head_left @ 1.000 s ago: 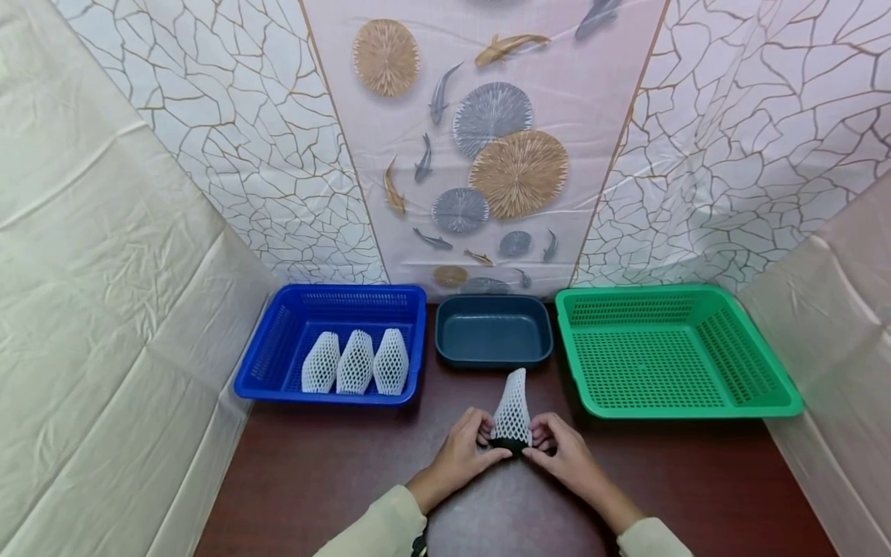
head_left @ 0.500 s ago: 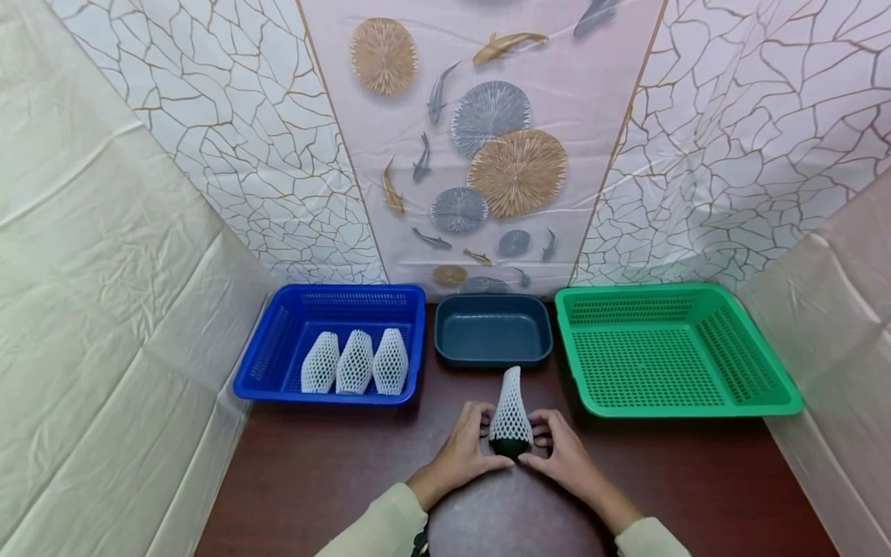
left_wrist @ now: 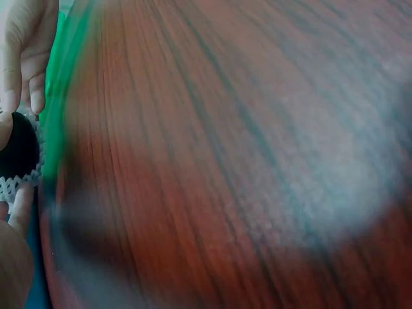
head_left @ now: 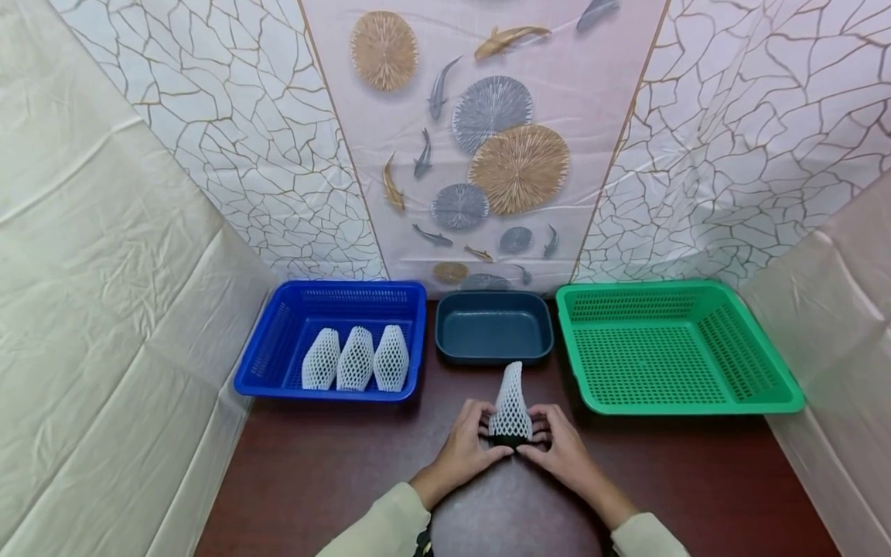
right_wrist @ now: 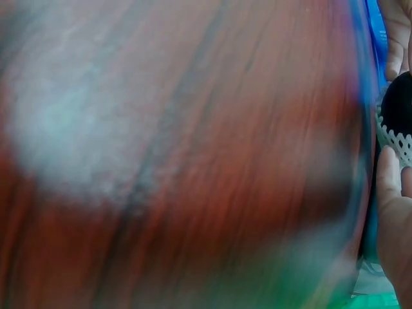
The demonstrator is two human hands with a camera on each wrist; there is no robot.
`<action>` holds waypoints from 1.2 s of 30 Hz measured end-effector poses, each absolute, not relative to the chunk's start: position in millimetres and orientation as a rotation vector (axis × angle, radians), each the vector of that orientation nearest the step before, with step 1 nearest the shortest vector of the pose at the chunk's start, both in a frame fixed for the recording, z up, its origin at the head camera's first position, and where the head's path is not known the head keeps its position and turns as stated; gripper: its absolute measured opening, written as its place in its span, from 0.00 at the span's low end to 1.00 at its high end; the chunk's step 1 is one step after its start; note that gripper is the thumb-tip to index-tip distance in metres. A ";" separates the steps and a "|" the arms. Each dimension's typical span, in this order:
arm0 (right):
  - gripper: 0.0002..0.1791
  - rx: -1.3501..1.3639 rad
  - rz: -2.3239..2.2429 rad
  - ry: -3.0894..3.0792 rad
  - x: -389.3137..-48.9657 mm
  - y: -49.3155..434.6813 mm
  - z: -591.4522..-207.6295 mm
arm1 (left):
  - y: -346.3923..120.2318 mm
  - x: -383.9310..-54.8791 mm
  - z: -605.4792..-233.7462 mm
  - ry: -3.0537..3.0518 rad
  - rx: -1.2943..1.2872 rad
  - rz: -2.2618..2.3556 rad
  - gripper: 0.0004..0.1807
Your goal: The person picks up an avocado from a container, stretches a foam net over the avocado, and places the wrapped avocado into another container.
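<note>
A white foam net sleeve (head_left: 511, 406) is drawn over a dark, rounded object (head_left: 510, 441) in front of me. The dark end shows below the net's lower edge, while the narrow top of the sleeve leans slightly right. My left hand (head_left: 468, 441) grips the sleeve and the dark object from the left, thumb at the near bottom. From the right, my right hand (head_left: 562, 442) holds them the same way. In the left wrist view the bare dark end (left_wrist: 19, 147) shows between the fingers. In the right wrist view the net edge (right_wrist: 396, 140) lies round it.
A blue basket (head_left: 244, 384) at the left holds three white netted pieces (head_left: 355, 360). A dark teal tray (head_left: 494, 359) stands at the back middle. At the right is a green basket (head_left: 696, 408). All stand on a dark red wooden table (head_left: 334, 456).
Half a second ago more of the dark end showed below the net; now the net edge covers more of it. The thumbs have moved slightly up, and both hands stay at the sleeve.
</note>
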State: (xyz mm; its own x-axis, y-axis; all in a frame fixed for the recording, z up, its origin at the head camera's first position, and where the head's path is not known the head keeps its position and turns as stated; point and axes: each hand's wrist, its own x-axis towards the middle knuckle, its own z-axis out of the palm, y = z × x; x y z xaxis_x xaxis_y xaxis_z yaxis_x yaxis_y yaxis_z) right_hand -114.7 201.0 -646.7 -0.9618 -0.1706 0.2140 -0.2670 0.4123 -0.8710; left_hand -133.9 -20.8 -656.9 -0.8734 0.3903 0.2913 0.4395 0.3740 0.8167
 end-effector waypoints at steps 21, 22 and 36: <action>0.29 0.205 1.618 -2.497 -125.0 190.2 -646.3 | -6.0 -136.6 -652.9 -2.409 -0.611 -1.443 0.26; 0.29 0.203 1.616 -2.489 -125.2 190.0 -646.6 | -5.2 -136.4 -653.0 -2.403 -0.608 -1.449 0.26; 0.25 0.253 1.465 -2.415 -128.9 185.8 -650.3 | 2.8 -136.8 -654.5 -2.383 -0.524 -1.429 0.21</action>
